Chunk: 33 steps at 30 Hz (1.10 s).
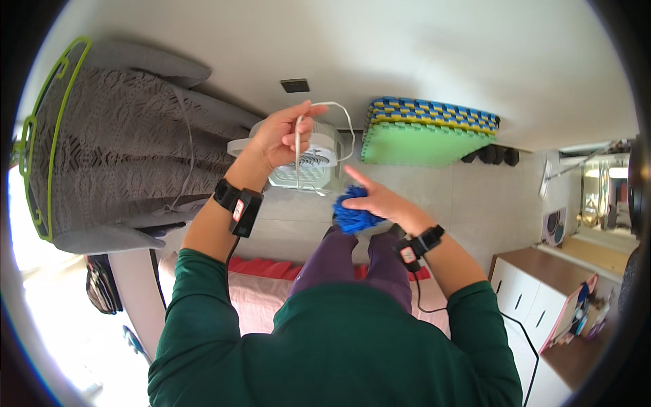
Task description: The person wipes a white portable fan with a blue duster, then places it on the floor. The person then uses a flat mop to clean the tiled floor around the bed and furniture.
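Observation:
My left hand is closed around a white power cord, which loops out to the right and back down. Behind that hand, a white and pale green electric fan stands on the floor by the wall. In my right hand is a blue shaggy microfibre duster or cloth, gripped with the thumb while the index finger points out towards the cord. The duster is held just above my knees. Part of the fan is hidden by my left hand and forearm.
A grey patterned dress on a green hanger fills the left side. Interlocking foam mats lean against the wall, below and right of a dark wall socket. A white cabinet stands at right, a pink-covered bed behind my legs.

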{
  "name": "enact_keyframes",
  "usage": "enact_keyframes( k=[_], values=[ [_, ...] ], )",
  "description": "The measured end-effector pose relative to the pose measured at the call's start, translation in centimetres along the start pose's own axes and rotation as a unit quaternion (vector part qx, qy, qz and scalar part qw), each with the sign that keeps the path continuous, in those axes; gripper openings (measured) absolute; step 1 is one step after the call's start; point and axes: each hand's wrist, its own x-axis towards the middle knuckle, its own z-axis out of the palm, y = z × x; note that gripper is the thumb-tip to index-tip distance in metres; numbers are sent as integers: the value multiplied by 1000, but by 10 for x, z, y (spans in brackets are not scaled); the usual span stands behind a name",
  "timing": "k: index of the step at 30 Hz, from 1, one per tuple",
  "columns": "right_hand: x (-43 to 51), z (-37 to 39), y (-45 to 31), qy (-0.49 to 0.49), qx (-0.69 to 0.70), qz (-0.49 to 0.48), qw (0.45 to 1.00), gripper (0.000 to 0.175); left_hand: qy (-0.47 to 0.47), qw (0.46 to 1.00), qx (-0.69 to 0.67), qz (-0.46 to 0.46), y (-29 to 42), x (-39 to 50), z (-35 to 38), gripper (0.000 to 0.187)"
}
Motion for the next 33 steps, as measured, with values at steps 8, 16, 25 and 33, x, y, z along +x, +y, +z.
enact_keyframes(
  k=[8, 16, 25, 33],
  values=[
    [66, 57, 28, -126, -278, -77, 949, 35, 97, 976, -139, 141, 25, -36, -34, 33],
    [107, 62, 3, 254, -360, -72, 895, 62, 8, 985, -128, 114, 34, -52, -58, 29],
    [135, 81, 2, 9, -275, -125, 953, 27, 64, 987, -24, 149, 34, -35, -64, 32],
    [170, 68, -11, 53, -226, -27, 972, 39, 189, 911, 359, 70, -16, -38, -141, 25]
  ],
)
